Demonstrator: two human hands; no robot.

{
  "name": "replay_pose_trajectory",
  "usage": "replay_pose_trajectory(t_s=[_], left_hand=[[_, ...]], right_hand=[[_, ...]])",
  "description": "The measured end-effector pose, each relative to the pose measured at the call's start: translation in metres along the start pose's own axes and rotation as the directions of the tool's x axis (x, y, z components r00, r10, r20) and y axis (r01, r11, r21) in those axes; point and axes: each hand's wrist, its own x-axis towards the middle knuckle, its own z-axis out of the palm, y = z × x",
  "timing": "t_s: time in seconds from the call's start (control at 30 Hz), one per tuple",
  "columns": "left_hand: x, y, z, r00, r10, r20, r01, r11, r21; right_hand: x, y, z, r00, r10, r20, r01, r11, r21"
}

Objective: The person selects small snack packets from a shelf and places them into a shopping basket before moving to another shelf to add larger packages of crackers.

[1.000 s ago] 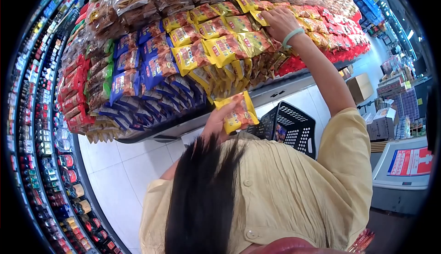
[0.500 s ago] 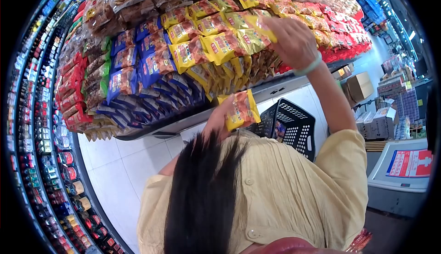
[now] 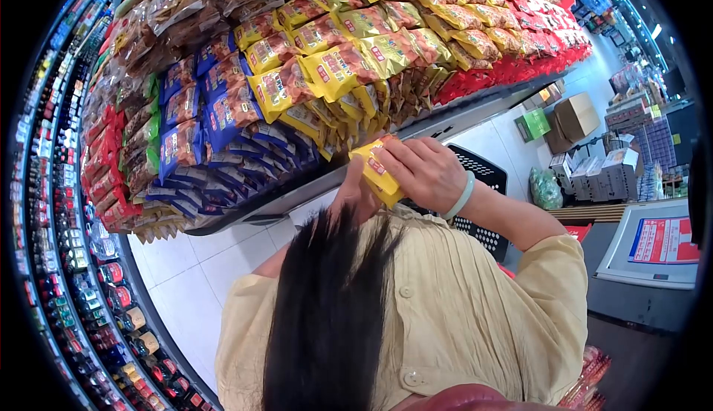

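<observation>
Yellow snack packet [image 3: 377, 176]: glossy wrapper, printed label with red marks on its upper face, tilted, partly covered by fingers. Whether a second packet lies beneath it cannot be told. Position: in the air between the two hands, in front of the person's chest, on the near side of the display edge [image 3: 444, 125].

Left hand [image 3: 354, 194]: closed around the packet's left side, thumb against the wrapper; lower part hidden by dark hair [image 3: 327, 314]. Right hand [image 3: 425, 173]: fingers curled over the packet's right side, gripping it; pale green band [image 3: 464, 194] at the wrist.

Surroundings: on the far side of the hands, rows of yellow packs [image 3: 279, 88] lie on the display. Blue packs [image 3: 180, 146] lie to their left, red and green packs [image 3: 105, 164] farther left, red packs [image 3: 553, 48] to the right. Clear bags [image 3: 178, 2] are stacked at the far left of the display.

Obstructions: right hand and forearm cross in front of a black perforated basket [image 3: 483, 164], hiding much of it; its contents cannot be read. Basket stands on the floor [image 3: 486, 137], right of the packet. Farther right: an open cardboard box [image 3: 576, 117], a green box [image 3: 532, 125], and a counter screen [image 3: 663, 240].
</observation>
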Motion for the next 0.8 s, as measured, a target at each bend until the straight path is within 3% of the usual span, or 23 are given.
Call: replay_pose_trajectory(t_s=[0.07, 0.13, 0.23, 0.27, 0.33, 0.4, 0.47, 0.53, 0.6, 0.67, 0.77, 0.8], left_hand=[[0.001, 0.004, 0.023, 0.994, 0.036, -0.105, -0.015, 0.981, 0.195], [0.001, 0.004, 0.019, 0.994, 0.001, -0.113, 0.019, 0.984, 0.177], [0.002, 0.010, 0.017, 0.989, -0.075, -0.126, 0.088, 0.990, 0.106], [0.001, 0.014, 0.017, 0.984, -0.123, -0.129, 0.132, 0.990, 0.056], [0.001, 0.021, 0.015, 0.983, -0.161, -0.087, 0.167, 0.984, 0.065], [0.000, 0.024, 0.014, 0.978, -0.204, -0.044, 0.207, 0.975, 0.080], [-0.002, 0.024, 0.013, 0.983, -0.182, -0.017, 0.182, 0.978, 0.101], [-0.005, 0.024, 0.015, 0.986, -0.158, -0.053, 0.163, 0.980, 0.117], [-0.007, 0.024, 0.008, 0.981, -0.162, -0.104, 0.174, 0.978, 0.118], [-0.010, 0.030, 0.010, 0.987, -0.160, -0.032, 0.163, 0.973, 0.161], [-0.021, 0.042, 0.027, 0.983, -0.170, -0.070, 0.180, 0.962, 0.204], [-0.023, 0.043, 0.026, 0.985, -0.161, -0.066, 0.171, 0.963, 0.206]], right_hand=[[-0.001, -0.001, 0.001, 0.998, -0.002, 0.066, 0.003, 1.000, -0.020], [0.001, -0.001, 0.001, 0.991, -0.009, 0.132, 0.014, 0.999, -0.039], [0.012, 0.008, -0.005, 0.993, -0.015, 0.116, -0.007, 0.982, 0.190], [0.017, 0.018, -0.010, 0.993, -0.023, 0.116, 0.001, 0.982, 0.188], [0.030, 0.041, -0.024, 0.991, -0.019, 0.132, -0.036, 0.917, 0.398], [0.062, 0.060, -0.042, 0.994, 0.064, 0.085, -0.071, 0.994, 0.088], [0.075, 0.110, -0.021, 0.988, 0.069, -0.141, -0.079, 0.995, -0.066], [0.099, 0.157, -0.009, 0.986, 0.032, -0.164, -0.063, 0.981, -0.183], [0.121, 0.185, -0.004, 0.990, 0.095, -0.100, -0.125, 0.928, -0.351], [0.137, 0.208, 0.004, 0.992, 0.087, -0.095, -0.117, 0.918, -0.379], [0.154, 0.225, 0.014, 0.958, 0.263, 0.111, -0.173, 0.843, -0.509], [0.157, 0.228, 0.017, 0.961, 0.254, 0.108, -0.166, 0.844, -0.511]])
